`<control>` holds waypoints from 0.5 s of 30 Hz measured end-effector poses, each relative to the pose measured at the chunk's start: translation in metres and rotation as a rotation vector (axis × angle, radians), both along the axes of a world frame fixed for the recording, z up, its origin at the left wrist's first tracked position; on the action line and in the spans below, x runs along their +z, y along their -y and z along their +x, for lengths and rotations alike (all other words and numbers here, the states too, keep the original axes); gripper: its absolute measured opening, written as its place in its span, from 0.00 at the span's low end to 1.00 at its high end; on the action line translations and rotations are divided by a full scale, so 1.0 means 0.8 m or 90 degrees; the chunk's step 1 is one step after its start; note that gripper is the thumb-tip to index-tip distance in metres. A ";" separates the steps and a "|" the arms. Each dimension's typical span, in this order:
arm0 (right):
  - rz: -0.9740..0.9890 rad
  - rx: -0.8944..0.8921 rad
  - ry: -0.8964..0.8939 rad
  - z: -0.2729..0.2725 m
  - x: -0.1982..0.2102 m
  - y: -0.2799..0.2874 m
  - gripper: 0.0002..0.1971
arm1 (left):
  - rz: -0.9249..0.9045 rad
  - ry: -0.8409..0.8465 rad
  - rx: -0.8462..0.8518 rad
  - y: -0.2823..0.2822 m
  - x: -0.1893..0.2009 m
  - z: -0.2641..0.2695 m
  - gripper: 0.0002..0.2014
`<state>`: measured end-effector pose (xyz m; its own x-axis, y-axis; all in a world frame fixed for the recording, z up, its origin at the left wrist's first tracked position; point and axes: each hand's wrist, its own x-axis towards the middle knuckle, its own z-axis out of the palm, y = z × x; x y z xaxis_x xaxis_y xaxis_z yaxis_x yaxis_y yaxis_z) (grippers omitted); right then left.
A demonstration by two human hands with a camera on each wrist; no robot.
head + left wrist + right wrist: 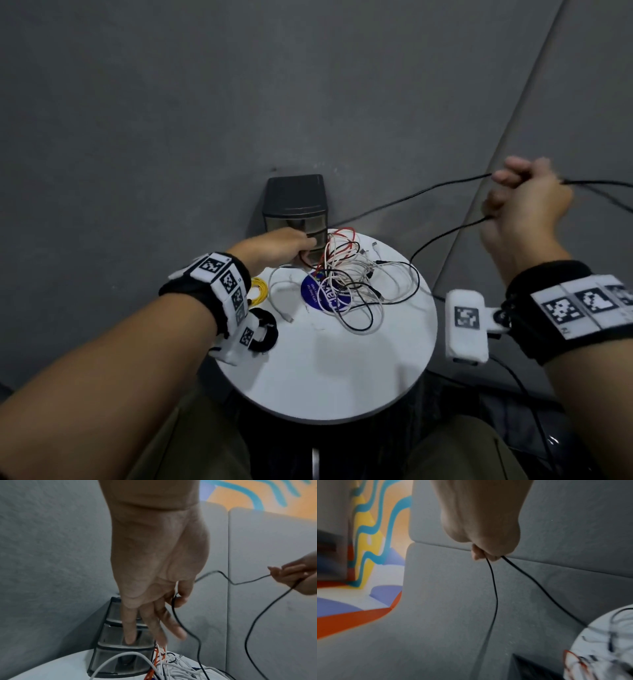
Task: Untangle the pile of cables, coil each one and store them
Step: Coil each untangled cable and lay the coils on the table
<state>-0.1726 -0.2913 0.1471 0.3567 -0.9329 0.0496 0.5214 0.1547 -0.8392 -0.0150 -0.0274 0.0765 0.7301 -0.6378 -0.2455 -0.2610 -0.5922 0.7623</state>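
Note:
A tangle of white, red and black cables (356, 277) lies at the back of the round white table (325, 377). My left hand (294, 245) is low beside the small dark drawer unit (296, 202). In the left wrist view its thumb and forefinger pinch a long black cable (187, 627), while the other fingers (130, 628) stretch down in front of the drawers (109, 635). My right hand (524, 195) is raised off to the right and grips the same black cable (411, 197) in a fist (481, 534). Two strands (494, 588) hang from it towards the table.
A coiled yellow cable (257, 289) and a black coil (266, 329) lie at the table's left edge. A blue round sticker (313, 294) sits under the tangle. Grey padded walls stand close behind and to the right. My knees are under the table's near edge.

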 end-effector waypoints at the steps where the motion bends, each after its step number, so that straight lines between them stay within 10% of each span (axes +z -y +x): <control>1: 0.016 0.050 -0.041 -0.003 -0.007 -0.006 0.22 | -0.025 -0.035 0.025 -0.002 -0.002 -0.005 0.17; 15: -0.136 0.683 -0.506 -0.006 -0.095 -0.105 0.14 | -0.457 0.061 -0.035 -0.003 0.077 -0.084 0.22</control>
<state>-0.1777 -0.2074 0.0712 0.8982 -0.1787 -0.4016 -0.4074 0.0047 -0.9133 -0.0824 -0.0248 0.1384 0.6898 -0.6535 0.3117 -0.3617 0.0619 0.9302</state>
